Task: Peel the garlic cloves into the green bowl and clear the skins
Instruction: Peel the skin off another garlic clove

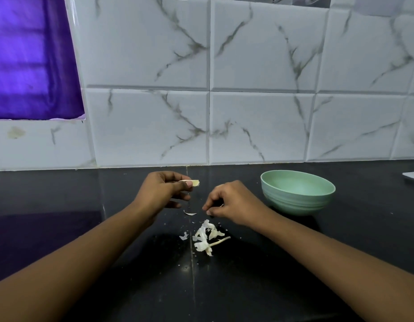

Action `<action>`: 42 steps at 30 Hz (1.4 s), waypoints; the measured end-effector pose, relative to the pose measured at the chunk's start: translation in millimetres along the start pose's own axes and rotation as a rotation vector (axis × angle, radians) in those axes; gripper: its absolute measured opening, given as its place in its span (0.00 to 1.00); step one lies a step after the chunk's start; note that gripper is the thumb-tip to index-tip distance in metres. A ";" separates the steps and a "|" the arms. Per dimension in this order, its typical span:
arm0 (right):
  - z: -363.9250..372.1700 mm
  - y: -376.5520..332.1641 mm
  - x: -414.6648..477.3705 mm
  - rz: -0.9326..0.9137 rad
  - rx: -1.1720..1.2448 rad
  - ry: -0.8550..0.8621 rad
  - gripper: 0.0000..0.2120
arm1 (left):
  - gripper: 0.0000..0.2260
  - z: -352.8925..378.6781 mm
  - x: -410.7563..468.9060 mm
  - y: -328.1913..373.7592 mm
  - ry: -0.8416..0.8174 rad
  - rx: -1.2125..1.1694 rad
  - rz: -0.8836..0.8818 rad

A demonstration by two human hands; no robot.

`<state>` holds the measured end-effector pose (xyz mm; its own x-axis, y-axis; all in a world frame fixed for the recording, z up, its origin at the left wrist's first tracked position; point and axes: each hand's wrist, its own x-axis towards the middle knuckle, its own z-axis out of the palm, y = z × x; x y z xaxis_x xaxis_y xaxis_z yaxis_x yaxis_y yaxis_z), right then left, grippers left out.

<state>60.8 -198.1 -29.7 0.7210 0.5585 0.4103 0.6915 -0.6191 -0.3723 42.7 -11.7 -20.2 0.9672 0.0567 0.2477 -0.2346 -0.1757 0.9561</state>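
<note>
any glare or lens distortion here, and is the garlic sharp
Head view: the wide lens bows the tile joints; the glossy black countertop mirrors the purple curtain; the garlic clove in the left hand looks slightly soft, the skins crisper.

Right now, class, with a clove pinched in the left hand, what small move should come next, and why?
Probably carry the garlic clove rightward and drop it into the green bowl. The left hand pinches it, its exposed end looks bare, skins already lie on the counter, and the bowl stands beyond the right hand.
</note>
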 end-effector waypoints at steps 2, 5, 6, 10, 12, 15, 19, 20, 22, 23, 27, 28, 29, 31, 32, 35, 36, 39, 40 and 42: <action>8.3 -1.3 4.8 -0.016 -0.033 0.032 0.04 | 0.01 -0.5 -0.2 0.6 0.008 -0.002 0.005; 17.4 -1.1 9.4 -0.018 -0.014 -0.028 0.06 | 0.01 -1.0 -0.6 2.1 0.016 -0.003 0.011; 19.7 -0.8 9.7 -0.015 -0.007 -0.103 0.10 | 0.01 -1.0 -0.7 2.0 0.016 -0.003 0.011; 18.6 0.1 8.3 -0.033 -0.023 -0.257 0.14 | 0.01 -0.9 -0.1 0.8 0.008 0.003 0.008; 8.2 -3.4 5.5 -0.038 0.052 -0.283 0.16 | 0.01 -0.6 0.3 0.4 -0.002 0.008 0.007; -11.2 -5.9 -5.8 -0.014 0.240 -0.335 0.17 | 0.02 0.0 0.3 -0.4 -0.027 0.010 -0.013; -34.3 5.4 -14.1 0.065 0.360 -0.100 0.15 | 0.02 4.7 -2.4 -0.1 -0.103 0.021 -0.049; -36.6 7.7 -13.7 0.096 0.383 -0.036 0.13 | 0.02 6.5 -3.6 0.2 -0.122 0.020 -0.050; -36.2 8.9 -12.3 0.152 0.414 0.058 0.08 | 0.02 9.5 -5.0 0.8 -0.149 0.013 -0.044; -34.1 8.2 -11.7 0.164 0.414 0.090 0.06 | 0.03 10.7 -5.8 1.1 -0.158 0.010 -0.038; -26.8 3.5 -10.8 0.151 0.401 0.158 0.05 | 0.05 16.4 -8.8 3.2 -0.193 0.018 -0.002; -26.8 2.7 -10.7 0.148 0.392 0.162 0.05 | 0.05 17.5 -9.7 3.6 -0.197 0.020 0.005; -27.6 2.1 -10.7 0.146 0.375 0.162 0.04 | 0.06 18.1 -10.2 3.6 -0.199 0.022 0.012; -29.3 1.8 -11.6 0.129 0.321 0.149 0.03 | 0.06 18.7 -10.9 3.3 -0.196 0.020 0.020; -30.0 1.4 -12.1 0.112 0.281 0.140 0.02 | 0.06 18.6 -11.4 3.4 -0.196 0.021 0.023; -29.7 -2.1 -12.5 0.058 0.095 0.119 0.01 | 0.05 19.2 -12.4 3.9 -0.198 0.033 0.032; -29.5 -3.0 -12.2 0.035 0.038 0.112 0.02 | 0.05 19.4 -13.0 3.6 -0.201 0.035 0.036; -28.8 -5.4 -12.6 -0.034 -0.100 0.089 0.05 | 0.04 20.8 -14.6 2.9 -0.209 0.045 0.050; -27.6 -5.4 -12.8 -0.055 -0.136 0.103 0.06 | 0.04 21.1 -14.8 2.6 -0.207 0.045 0.054; -24.2 -5.1 -12.9 -0.094 -0.204 0.158 0.08 | 0.03 21.6 -14.3 2.7 -0.204 0.037 0.056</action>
<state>46.9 -215.5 -12.9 0.6270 0.5352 0.5661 0.7197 -0.6762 -0.1578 30.4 -34.2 -24.5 0.9534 -0.1536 0.2597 -0.2882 -0.2089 0.9345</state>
